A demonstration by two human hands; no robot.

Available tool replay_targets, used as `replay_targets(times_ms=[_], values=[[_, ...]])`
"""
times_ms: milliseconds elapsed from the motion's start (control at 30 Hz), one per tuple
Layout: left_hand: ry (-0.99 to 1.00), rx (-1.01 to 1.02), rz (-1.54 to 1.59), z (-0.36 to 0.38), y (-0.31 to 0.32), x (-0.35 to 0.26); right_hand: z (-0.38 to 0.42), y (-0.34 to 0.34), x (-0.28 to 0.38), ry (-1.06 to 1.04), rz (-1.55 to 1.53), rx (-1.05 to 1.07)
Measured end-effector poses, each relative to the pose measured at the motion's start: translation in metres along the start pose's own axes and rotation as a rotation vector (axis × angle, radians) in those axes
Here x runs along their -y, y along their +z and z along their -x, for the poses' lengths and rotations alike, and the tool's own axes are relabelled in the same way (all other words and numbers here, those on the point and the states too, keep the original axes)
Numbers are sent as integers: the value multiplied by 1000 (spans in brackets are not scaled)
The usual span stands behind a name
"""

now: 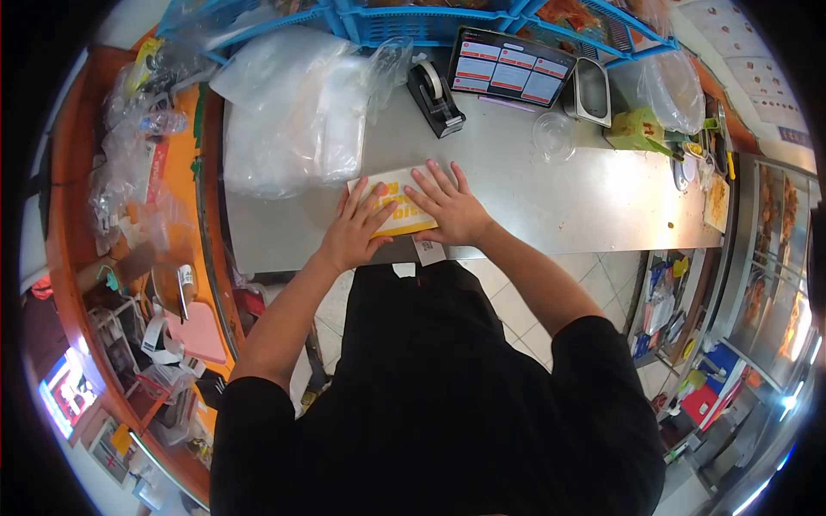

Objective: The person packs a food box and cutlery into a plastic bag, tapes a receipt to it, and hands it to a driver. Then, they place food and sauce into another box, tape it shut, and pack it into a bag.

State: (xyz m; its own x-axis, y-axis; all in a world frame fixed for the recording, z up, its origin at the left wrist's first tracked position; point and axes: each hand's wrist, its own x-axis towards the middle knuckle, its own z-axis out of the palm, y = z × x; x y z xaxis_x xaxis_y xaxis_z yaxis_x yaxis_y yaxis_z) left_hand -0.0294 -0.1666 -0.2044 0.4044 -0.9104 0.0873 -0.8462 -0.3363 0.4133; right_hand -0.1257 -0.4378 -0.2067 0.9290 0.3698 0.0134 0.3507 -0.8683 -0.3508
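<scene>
A white and yellow cardboard box [397, 188] with yellow lettering lies near the front edge of the steel counter [508, 206]. My left hand [355, 226] rests on its left part, fingers stretched over the top. Over the right part lies my right hand [453, 207], fingers spread flat. Between them some of the printed lid shows; the rest is hidden under my palms. A small white paper slip [429, 251] with print hangs at the counter edge just below the box.
Behind the box stands a black tape dispenser [436, 99], with a tablet [509, 70] and a steel container [591, 90] to its right. Clear plastic bags [288, 112] are piled at left. A clear round lid [554, 138] lies at right. Blue crates [422, 27] line the back.
</scene>
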Motion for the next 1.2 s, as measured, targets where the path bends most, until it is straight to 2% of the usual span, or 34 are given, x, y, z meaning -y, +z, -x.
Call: replay_targets(times_ms=[133, 200, 333, 500, 633, 733, 833, 900, 933, 1000, 1033, 1100, 1133, 1167, 1200], values=[[-21, -32, 14, 0, 3, -1, -2, -3, -5, -45, -24, 26], [-16, -55, 15, 0, 8, -1, -4, 5, -4, -61, -59, -39], [20, -72, -83, -3, 8, 4, -5, 6, -4, -50, 41, -38], [39, -25, -33, -8, -13, -1, -6, -14, 4, 5, -16, 86], [18, -10, -23, -2, -6, -3, -4, -11, 4, -32, 44, 63], [21, -4, -21, -2, -6, -2, -2, -18, 4, -38, 29, 199], [-15, 7, 17, -2, -6, -3, 4, 6, -5, -102, 120, 114], [-23, 13, 8, -1, -3, 3, 4, 18, -6, -124, 144, -22], [-18, 27, 3, 2, 0, 4, 7, 18, -6, -156, 126, -13], [-65, 49, 15, 4, -4, 1, 8, -2, 11, 33, -176, 0], [-59, 68, 29, 2, -10, -2, 11, 7, 18, 14, -206, 9], [-66, 132, 33, 3, -17, -10, 17, 20, 31, 194, -118, -96], [-76, 100, 27, 2, -15, -11, 18, 38, 35, 241, -197, -220], [-74, 63, 23, -1, -12, -11, 21, 51, 41, 259, -200, -232], [-54, 68, 21, -2, -4, -9, 24, 61, 46, 346, -366, -309]])
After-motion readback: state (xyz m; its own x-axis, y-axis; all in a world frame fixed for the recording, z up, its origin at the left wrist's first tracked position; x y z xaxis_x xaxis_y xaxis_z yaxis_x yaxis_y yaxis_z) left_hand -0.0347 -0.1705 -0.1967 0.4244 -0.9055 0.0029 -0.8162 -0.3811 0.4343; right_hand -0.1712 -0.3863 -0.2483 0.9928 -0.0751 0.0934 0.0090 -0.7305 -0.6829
